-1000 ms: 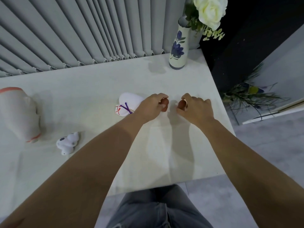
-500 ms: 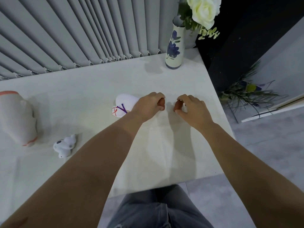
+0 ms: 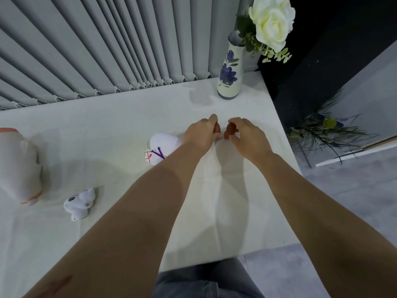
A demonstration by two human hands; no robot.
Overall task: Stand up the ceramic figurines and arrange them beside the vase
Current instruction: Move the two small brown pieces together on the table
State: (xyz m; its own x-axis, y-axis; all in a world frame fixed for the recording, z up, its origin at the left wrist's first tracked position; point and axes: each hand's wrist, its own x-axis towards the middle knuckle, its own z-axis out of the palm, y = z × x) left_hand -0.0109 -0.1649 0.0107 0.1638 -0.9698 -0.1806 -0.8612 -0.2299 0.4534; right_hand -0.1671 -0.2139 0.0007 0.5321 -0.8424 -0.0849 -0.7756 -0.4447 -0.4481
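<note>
Spreading across most of the view is a pale, cloth-covered table (image 3: 129, 125), its far edge running along a wall of grey vertical blinds (image 3: 96, 50) and its right edge dropping off to a grey floor (image 3: 354, 201). In the far right corner stands a tall vase (image 3: 229, 72) painted with blue flowers, upright, holding a white rose (image 3: 271, 20). On the floor beyond the right edge lies a spray of green foliage (image 3: 326, 130).

Toward the middle of the right half, both hands meet. The left hand (image 3: 200, 134) pinches a small brown figurine (image 3: 217, 128) between curled fingers; the right hand (image 3: 247, 136) is closed on a second brown figurine (image 3: 229, 130). The two pieces sit just apart, well short of the vase.

Just left of the left wrist a white figurine with purple and red markings (image 3: 160, 147) lies on its side. Nearer the left edge a small white animal figurine (image 3: 79, 203) lies toppled, and at the left edge itself is a large pale figurine with an orange rim (image 3: 19, 164), also lying over.
</note>
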